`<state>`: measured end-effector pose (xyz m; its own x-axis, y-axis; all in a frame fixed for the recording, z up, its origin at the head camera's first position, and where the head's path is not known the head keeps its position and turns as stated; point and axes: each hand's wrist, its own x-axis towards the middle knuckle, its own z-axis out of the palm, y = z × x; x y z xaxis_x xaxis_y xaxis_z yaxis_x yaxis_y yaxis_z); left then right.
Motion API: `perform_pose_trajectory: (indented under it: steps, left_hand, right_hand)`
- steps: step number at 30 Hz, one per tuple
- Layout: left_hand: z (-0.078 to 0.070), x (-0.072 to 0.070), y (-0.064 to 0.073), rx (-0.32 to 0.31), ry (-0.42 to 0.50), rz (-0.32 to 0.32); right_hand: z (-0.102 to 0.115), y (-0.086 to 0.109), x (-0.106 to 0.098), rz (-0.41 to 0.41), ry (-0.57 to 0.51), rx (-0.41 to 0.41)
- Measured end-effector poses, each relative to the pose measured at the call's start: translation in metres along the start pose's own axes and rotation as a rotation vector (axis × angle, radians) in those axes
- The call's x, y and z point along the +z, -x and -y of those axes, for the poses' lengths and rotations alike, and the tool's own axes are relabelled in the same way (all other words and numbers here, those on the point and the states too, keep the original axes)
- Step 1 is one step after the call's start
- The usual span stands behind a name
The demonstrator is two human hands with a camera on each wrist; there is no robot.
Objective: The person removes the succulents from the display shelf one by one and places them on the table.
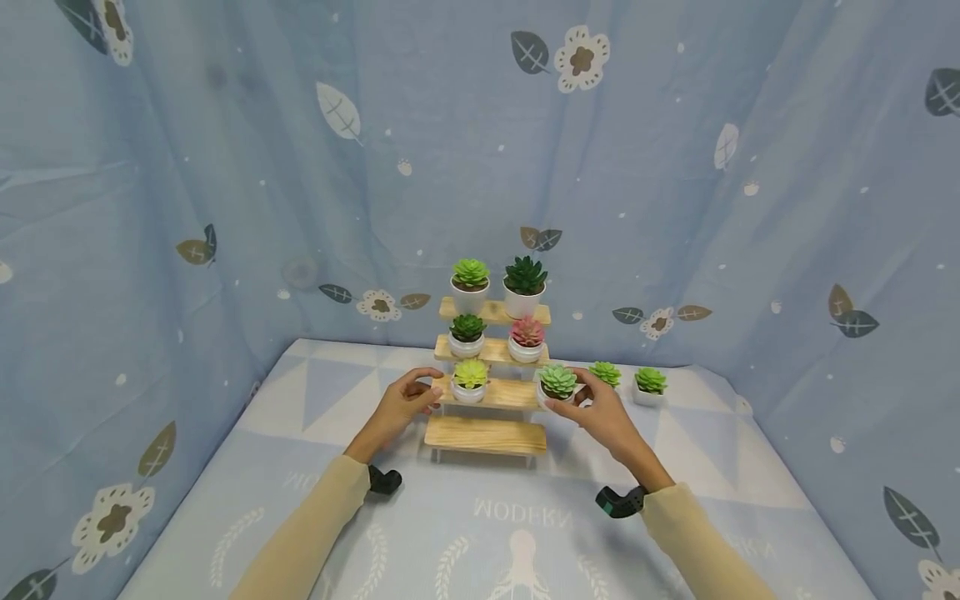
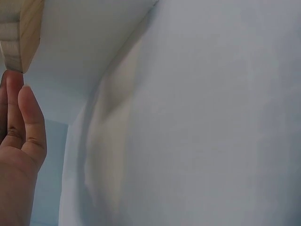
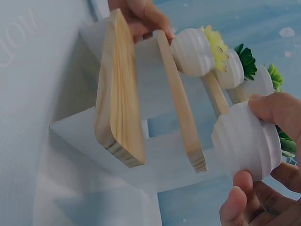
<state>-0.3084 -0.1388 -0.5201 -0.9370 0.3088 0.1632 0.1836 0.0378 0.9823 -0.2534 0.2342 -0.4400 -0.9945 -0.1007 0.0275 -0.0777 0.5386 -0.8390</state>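
A tiered wooden plant stand (image 1: 486,435) with white supports stands on the table. My right hand (image 1: 606,415) pinches the white ribbed pot (image 3: 242,139) of a pale green potted succulent (image 1: 558,382) between thumb and fingers. In the right wrist view this pot is clear of the board beside it, near the right end of the second tier from the bottom. At that tier's left end, my left hand (image 1: 401,407) holds the board's edge (image 2: 21,37), its fingertips against the wood. Right beside it is a yellow-green potted succulent (image 1: 470,379).
The upper tiers carry a dark green succulent (image 1: 467,331), a pink one (image 1: 527,335), a bright green one (image 1: 471,279) and a tall dark one (image 1: 524,283). Two small green potted plants (image 1: 649,386) stand right of the stand. A blue patterned curtain (image 1: 480,167) surrounds the table.
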Motion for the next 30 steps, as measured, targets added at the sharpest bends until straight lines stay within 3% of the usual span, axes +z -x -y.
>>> perform_pose_trajectory:
  steps: [9,17,22,30]
  left_hand:
    - [-0.027,0.005,0.011,-0.007,0.019,0.015]
    - [-0.003,0.001,0.001,-0.025,0.035,0.014]
    - [-0.001,0.001,0.001,-0.019,0.022,0.002]
    - [-0.002,0.001,0.002,-0.003,0.008,-0.011]
  right_hand:
    - [-0.007,-0.001,-0.005,-0.028,0.016,-0.006]
    - [-0.016,-0.001,-0.014,-0.044,-0.003,0.027]
    - [-0.023,0.0,-0.019,-0.054,0.003,0.059]
    - [-0.038,0.0,-0.024,-0.094,0.013,0.035]
